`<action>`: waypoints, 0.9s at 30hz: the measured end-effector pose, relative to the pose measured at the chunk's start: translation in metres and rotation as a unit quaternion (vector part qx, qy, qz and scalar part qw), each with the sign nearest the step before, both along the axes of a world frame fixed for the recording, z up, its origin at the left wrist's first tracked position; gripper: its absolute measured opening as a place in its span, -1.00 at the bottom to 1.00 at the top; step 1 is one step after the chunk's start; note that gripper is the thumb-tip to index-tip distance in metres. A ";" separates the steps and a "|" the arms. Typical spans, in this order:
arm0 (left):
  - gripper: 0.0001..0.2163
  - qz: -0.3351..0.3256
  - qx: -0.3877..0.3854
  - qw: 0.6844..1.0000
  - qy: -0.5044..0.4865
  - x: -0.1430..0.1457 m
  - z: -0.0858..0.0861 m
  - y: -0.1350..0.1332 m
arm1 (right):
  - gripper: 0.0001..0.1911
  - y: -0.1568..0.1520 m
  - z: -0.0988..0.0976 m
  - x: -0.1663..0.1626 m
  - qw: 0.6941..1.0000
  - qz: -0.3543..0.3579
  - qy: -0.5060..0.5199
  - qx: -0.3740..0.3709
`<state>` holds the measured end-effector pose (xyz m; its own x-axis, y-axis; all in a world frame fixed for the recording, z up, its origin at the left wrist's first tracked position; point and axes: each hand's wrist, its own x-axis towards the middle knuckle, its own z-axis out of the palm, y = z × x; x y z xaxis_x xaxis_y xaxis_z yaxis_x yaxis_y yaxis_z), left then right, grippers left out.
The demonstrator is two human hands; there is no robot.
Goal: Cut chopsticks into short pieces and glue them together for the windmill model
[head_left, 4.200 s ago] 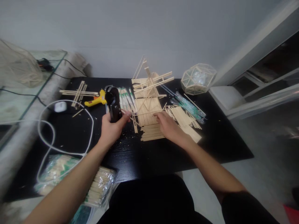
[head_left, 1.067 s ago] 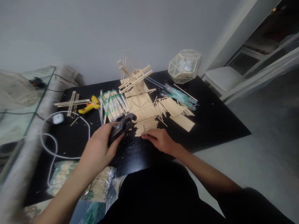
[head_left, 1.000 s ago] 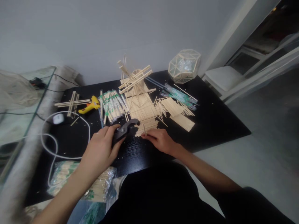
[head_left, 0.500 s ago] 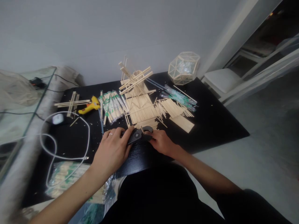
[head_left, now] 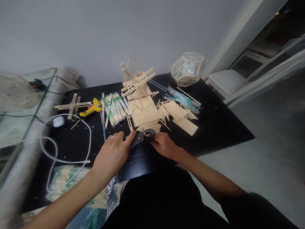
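Note:
My left hand (head_left: 111, 156) grips the handles of black cutting pliers (head_left: 140, 137) low over the black table (head_left: 214, 127). The pliers' jaws reach toward my right hand (head_left: 164, 145), whose fingers are pinched on a short wooden stick (head_left: 145, 131) held at the jaws. Just beyond both hands lies a flat mat of wooden sticks (head_left: 145, 113), with a stick structure (head_left: 137, 81) standing behind it.
A yellow glue gun (head_left: 91, 107) and a stick cross (head_left: 71, 105) lie at the left, wrapped chopsticks (head_left: 114, 108) beside the mat. A white cable (head_left: 69, 140) loops at the left. Bagged sticks (head_left: 69, 184) sit at the near edge, a geodesic ball (head_left: 188, 68) at the back right.
My left hand brought the pliers down from upright near the stick mat to my right hand. My right hand drew back from the mat with a short stick.

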<state>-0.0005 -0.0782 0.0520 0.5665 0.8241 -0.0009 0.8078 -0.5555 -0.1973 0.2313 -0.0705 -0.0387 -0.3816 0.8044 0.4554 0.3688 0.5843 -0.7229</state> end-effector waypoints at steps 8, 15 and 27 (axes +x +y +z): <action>-0.47 -0.007 -0.003 1.000 0.023 -0.003 0.000 0.002 | -0.81 -0.002 0.004 -0.002 1.000 0.005 0.003 -0.013; -0.51 0.022 -0.023 0.999 0.033 -0.001 0.002 0.002 | -0.82 -0.001 0.003 -0.003 1.000 -0.002 0.001 -0.020; -0.83 0.085 -0.063 0.991 -0.086 -0.007 -0.001 0.034 | -0.87 0.004 0.041 0.012 0.992 0.004 -0.023 -0.120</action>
